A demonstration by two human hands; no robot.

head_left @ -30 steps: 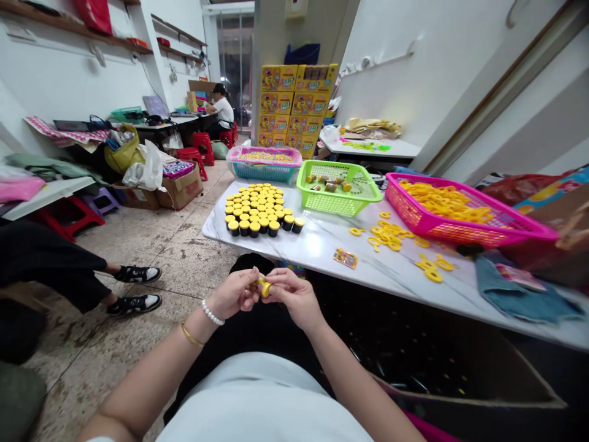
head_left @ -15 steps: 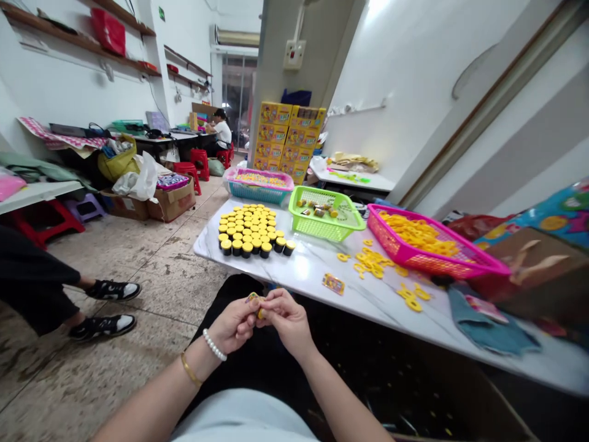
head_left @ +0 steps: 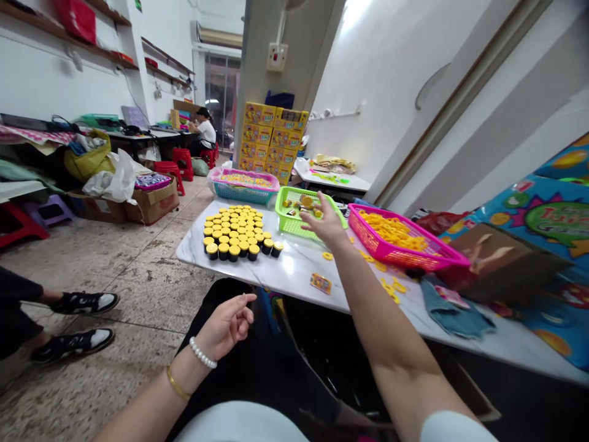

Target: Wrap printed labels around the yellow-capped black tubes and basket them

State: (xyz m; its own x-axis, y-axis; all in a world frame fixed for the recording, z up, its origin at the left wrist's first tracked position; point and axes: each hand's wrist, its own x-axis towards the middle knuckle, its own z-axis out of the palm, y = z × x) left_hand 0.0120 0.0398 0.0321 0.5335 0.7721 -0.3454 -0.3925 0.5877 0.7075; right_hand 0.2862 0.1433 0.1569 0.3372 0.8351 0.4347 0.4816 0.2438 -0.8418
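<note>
My right hand [head_left: 324, 222] is stretched out over the light green basket [head_left: 294, 228], its fingers spread and nothing gripped. A small gold-topped piece [head_left: 306, 201] shows just beyond the fingertips; whether it touches them I cannot tell. Several small brown and yellow pieces lie in that basket. Above my lap, my left hand [head_left: 229, 326] is loosely open, index finger extended and the others half curled, with nothing visible in it. Rows of black jars with yellow lids [head_left: 234, 252] stand left on the marbled table [head_left: 271, 273]. A small printed packet [head_left: 321, 283] lies near the front edge.
A pink basket [head_left: 375, 245] of yellow plastic pieces stands right of the green one. Behind the jars is a blue and pink basket [head_left: 243, 195]. Blue cloth [head_left: 453, 313] and a large printed box [head_left: 547, 227] are at the right. Another person's shoes [head_left: 76, 341] are at the left.
My hands have parted from around a small yellow, printed item above my lap. My right hand has reached forward to the green basket; that item no longer shows in my left hand.
</note>
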